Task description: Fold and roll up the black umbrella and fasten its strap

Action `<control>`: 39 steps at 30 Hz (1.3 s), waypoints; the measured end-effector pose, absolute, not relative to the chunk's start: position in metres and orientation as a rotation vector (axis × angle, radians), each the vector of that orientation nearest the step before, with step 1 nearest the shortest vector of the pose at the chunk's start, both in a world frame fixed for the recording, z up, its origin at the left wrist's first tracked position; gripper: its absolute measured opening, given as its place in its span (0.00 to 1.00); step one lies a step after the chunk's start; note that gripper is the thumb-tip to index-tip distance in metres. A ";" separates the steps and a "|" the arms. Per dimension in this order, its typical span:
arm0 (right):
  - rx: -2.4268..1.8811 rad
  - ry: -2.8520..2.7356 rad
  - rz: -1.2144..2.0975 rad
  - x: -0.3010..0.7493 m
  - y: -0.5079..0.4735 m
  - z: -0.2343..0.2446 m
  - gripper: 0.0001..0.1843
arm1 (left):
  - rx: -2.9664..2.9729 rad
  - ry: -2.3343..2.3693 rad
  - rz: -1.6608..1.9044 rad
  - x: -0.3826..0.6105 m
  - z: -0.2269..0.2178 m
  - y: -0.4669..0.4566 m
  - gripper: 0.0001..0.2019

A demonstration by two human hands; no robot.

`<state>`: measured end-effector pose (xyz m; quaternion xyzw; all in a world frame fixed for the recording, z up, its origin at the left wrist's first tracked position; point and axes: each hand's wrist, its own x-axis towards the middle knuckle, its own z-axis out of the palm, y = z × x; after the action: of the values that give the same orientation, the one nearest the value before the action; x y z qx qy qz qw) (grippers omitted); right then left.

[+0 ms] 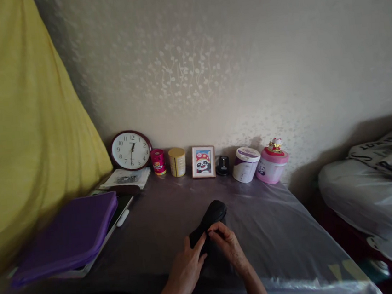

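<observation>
A black sock-like piece of cloth point(212, 215) lies on the plastic-covered table point(280, 231), near its front middle. My left hand point(188, 267) rests on its near end, fingers pressed on the fabric. My right hand point(229, 244) pinches the same end from the right, fingertips closed on the edge. Both hands meet at the cloth's near end; its far end points away toward the wall.
Along the wall stand a round clock point(130, 150), a red tin point(158, 161), a yellow tin point(177, 161), a framed picture point(203, 162), a white tub point(245, 164) and a pink tub point(271, 164). A purple case point(69, 235) lies at left, bags point(377, 194) at right.
</observation>
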<state>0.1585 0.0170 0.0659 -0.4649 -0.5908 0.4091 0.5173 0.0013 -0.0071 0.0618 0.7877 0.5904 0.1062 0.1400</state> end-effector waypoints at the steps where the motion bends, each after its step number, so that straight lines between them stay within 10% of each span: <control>1: -1.124 -1.431 0.972 0.157 0.020 0.066 0.10 | 2.284 1.710 0.296 0.002 0.062 -0.008 0.24; 12: -1.355 -1.537 0.608 0.142 0.041 0.065 0.05 | 2.270 1.717 0.384 -0.001 0.058 -0.014 0.27; 27: -1.226 -0.814 1.052 0.182 0.032 0.037 0.21 | 2.437 1.835 0.480 -0.021 0.062 -0.031 0.30; 39: -1.175 -1.725 0.621 0.143 0.033 0.066 0.17 | 2.543 1.789 0.742 0.005 0.034 -0.034 0.33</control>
<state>0.1430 0.0328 0.0661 -0.4780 -0.7019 0.2528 0.4637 0.0053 -0.0339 0.0336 0.7952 0.5595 0.2321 -0.0274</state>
